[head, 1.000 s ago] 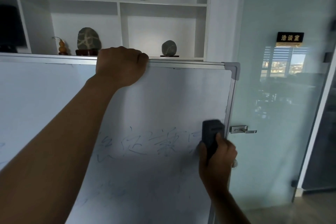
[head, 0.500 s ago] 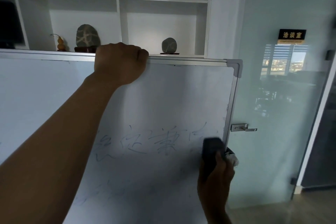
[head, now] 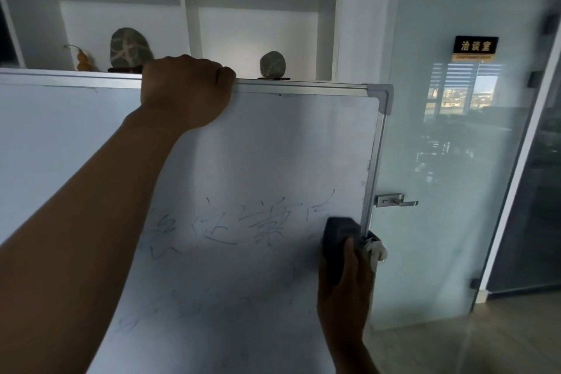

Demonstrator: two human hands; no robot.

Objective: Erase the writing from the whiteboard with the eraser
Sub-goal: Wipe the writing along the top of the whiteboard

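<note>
A whiteboard [head: 288,136] with a metal frame stands in front of me. Faint blue writing [head: 243,225] runs across its lower middle, with more smeared strokes further down. My left hand [head: 185,94] grips the board's top edge, fingers curled over the frame. My right hand [head: 344,291] holds a dark eraser [head: 338,240] flat against the board near the right frame, just right of the writing.
A white shelf unit [head: 182,9] behind the board carries two patterned stones and a small gourd. To the right is a frosted glass door [head: 455,161] with a metal handle [head: 394,200] and a dark sign. Wooden floor shows at bottom right.
The eraser and my right hand slid down along the board's right edge, then stayed near that height. My left hand has kept its grip on the top edge.
</note>
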